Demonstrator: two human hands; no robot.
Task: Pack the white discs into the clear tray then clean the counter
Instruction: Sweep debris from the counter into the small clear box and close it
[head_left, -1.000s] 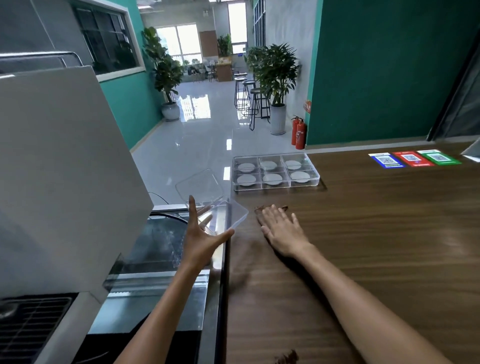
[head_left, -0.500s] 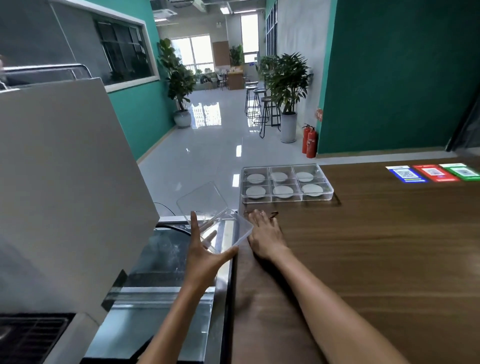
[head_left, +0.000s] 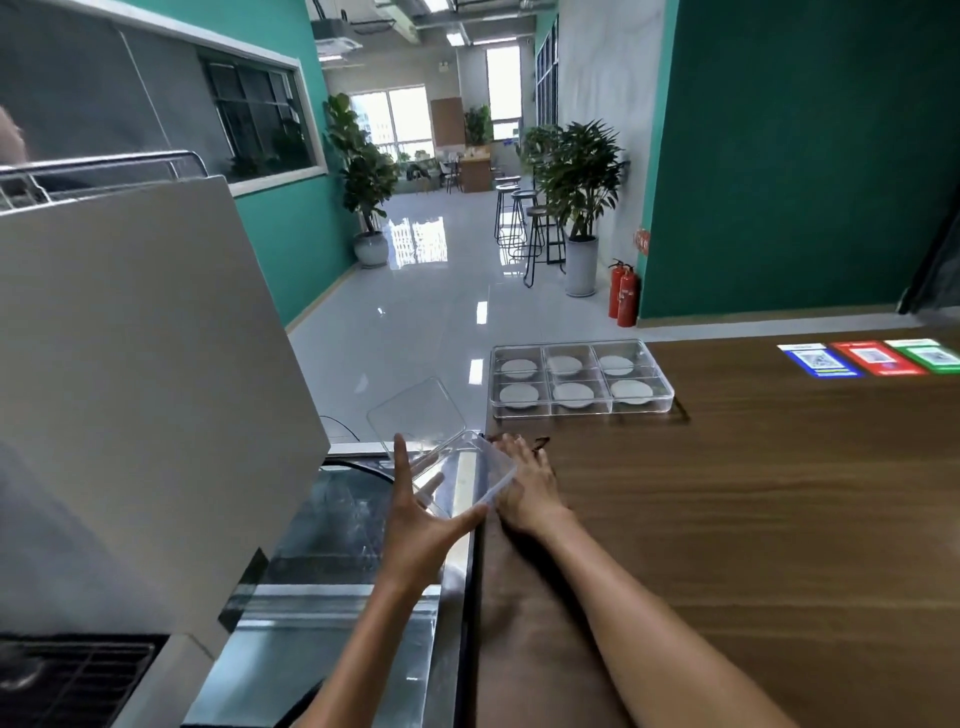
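White discs fill all six cells of the clear tray on the table; cleaning looks underway. Right hand, flat and loose, sweeps dark crumbs toward a clear box gripped by the left hand; next, push them over the edge.

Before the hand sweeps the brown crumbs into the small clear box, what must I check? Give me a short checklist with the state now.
1. All six tray compartments hold a white disc: ok.
2. Left hand holds the open clear box at the counter edge: ok.
3. Box rim below the counter surface: cannot tell.
4. Right hand flat on the counter beside the box: ok.
5. Brown crumbs all gathered under the right hand: not ok, some lie beyond the fingertips.
6. Tray clear of the sweep path: ok.
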